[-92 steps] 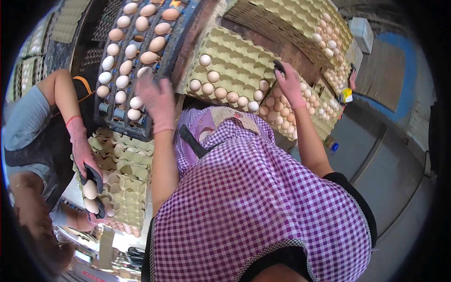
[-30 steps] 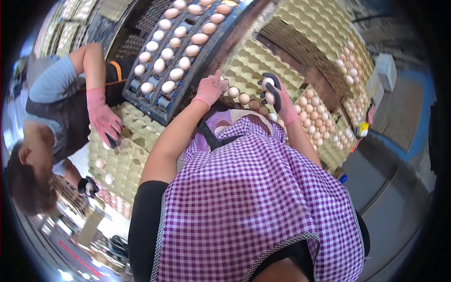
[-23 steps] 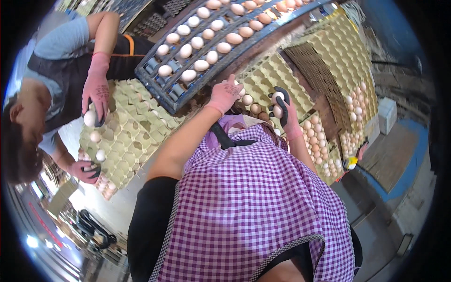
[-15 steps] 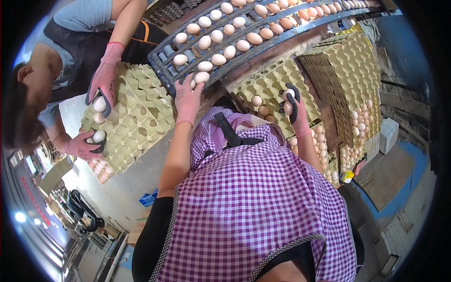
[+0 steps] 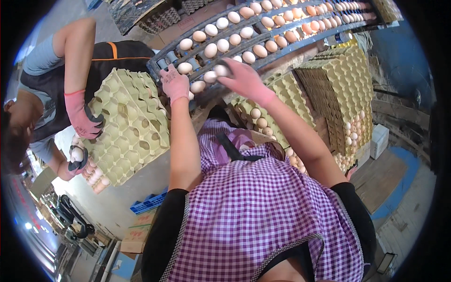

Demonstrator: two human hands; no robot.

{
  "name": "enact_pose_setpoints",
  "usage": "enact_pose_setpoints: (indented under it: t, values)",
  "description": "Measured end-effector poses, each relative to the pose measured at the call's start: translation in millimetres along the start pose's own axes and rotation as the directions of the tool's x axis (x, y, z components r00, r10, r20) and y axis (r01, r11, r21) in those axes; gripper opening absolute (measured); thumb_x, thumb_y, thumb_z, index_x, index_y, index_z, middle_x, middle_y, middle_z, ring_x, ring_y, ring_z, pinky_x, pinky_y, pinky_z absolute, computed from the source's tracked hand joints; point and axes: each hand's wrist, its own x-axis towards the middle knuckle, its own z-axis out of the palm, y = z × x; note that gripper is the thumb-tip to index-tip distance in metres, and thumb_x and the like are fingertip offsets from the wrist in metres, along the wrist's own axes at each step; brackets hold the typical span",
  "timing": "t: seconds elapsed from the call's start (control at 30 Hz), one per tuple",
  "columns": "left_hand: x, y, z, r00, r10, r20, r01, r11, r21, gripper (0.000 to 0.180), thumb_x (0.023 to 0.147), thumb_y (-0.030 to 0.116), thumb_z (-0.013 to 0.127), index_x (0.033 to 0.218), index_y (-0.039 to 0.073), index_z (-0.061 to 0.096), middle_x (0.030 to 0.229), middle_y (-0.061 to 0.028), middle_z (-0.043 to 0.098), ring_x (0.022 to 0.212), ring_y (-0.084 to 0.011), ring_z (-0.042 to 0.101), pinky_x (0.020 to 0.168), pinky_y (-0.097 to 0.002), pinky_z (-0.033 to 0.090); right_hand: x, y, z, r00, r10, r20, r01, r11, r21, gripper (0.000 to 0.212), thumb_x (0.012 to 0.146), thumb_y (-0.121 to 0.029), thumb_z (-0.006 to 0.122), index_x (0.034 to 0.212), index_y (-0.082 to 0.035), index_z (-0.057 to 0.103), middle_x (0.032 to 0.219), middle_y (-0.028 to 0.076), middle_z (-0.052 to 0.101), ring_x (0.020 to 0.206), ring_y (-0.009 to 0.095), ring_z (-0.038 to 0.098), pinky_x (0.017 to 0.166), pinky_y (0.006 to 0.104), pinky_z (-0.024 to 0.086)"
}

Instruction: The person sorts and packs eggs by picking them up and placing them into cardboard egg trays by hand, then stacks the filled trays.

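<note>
Several eggs (image 5: 210,50) lie in rows on a blue-grey roller conveyor (image 5: 300,43) at the top. My right hand (image 5: 244,81), in a pink glove with dark fingertips, closes round a pale egg (image 5: 221,70) in the nearest row. My left hand (image 5: 175,84), gloved alike, reaches over the conveyor's left end, fingers stretched beside an egg (image 5: 185,68). Two more eggs, one of them light brown (image 5: 198,86), lie by its thumb side. Its palm is hidden. To my right, eggs (image 5: 255,113) sit in a yellowish pulp egg tray (image 5: 290,96).
A co-worker at left has one gloved hand (image 5: 88,124) on a stack of pulp trays (image 5: 134,124) and eggs in the other hand (image 5: 77,164). Tall tray stacks (image 5: 336,77) stand at right. Cartons (image 5: 136,232) and a blue crate (image 5: 150,203) lie lower left.
My right hand has moved from the tray at right to the conveyor. My left hand has shifted left and away from the eggs at its fingertips. The co-worker's hands have moved down.
</note>
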Motion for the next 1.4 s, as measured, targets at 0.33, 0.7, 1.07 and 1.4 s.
enact_pose_setpoints:
  t: [0.33, 0.7, 1.07, 1.4]
  values:
    - [-72.8, 12.4, 5.0, 0.985, 0.005, -0.174, -0.066, 0.935, -0.349, 0.074, 0.084, 0.018, 0.062, 0.148, -0.005, 0.033, 0.148, -0.0346, 0.029, 0.138, -0.0494, 0.028, 0.118, -0.0552, 0.02, 120.4, -10.1, 58.4, 0.936, -0.12, 0.332, 0.296, 0.779, -0.553, 0.024, 0.087, -0.021, 0.061, 0.104, -0.007, 0.068, 0.103, 0.012, 0.07, 0.099, 0.025, 0.07, 0.078, 0.0375, 0.055]
    - [-129.2, 53.5, -28.1, 0.945, 0.286, 0.158, -0.212, 0.904, -0.372, 0.066, 0.095, 0.02, 0.064, 0.148, -0.006, 0.034, 0.151, -0.033, 0.029, 0.141, -0.045, 0.031, 0.118, -0.0527, 0.024, 132.7, 61.2, 57.1, 0.79, -0.612, 0.029, 0.604, 0.77, -0.208, 0.023, 0.084, -0.02, 0.065, 0.105, -0.011, 0.069, 0.114, 0.005, 0.066, 0.115, 0.028, 0.06, 0.099, 0.0411, 0.049]
    - [-172.0, 138.7, 72.8, 0.165, 0.914, 0.371, -0.858, 0.318, -0.403, 0.049, 0.085, 0.014, 0.069, 0.131, 0.004, 0.058, 0.126, -0.0146, 0.06, 0.127, -0.0358, 0.05, 0.111, -0.0474, 0.036, -355.9, 128.8, -110.5, 0.481, 0.73, -0.486, -0.786, 0.604, 0.129, 0.037, 0.092, -0.032, 0.067, 0.123, -0.014, 0.068, 0.099, 0.014, 0.074, 0.086, 0.03, 0.07, 0.079, 0.0404, 0.054]
    - [-157.4, 119.3, 124.2, 0.239, 0.911, 0.337, -0.944, 0.299, -0.141, 0.062, 0.078, 0.014, 0.067, 0.136, 0.002, 0.05, 0.136, -0.0187, 0.05, 0.133, -0.039, 0.041, 0.114, -0.0525, 0.031, -394.0, 100.6, 46.0, 0.619, 0.649, -0.442, -0.777, 0.59, -0.22, 0.038, 0.087, -0.025, 0.068, 0.123, -0.015, 0.061, 0.118, 0.006, 0.06, 0.124, 0.027, 0.05, 0.115, 0.0502, 0.032]
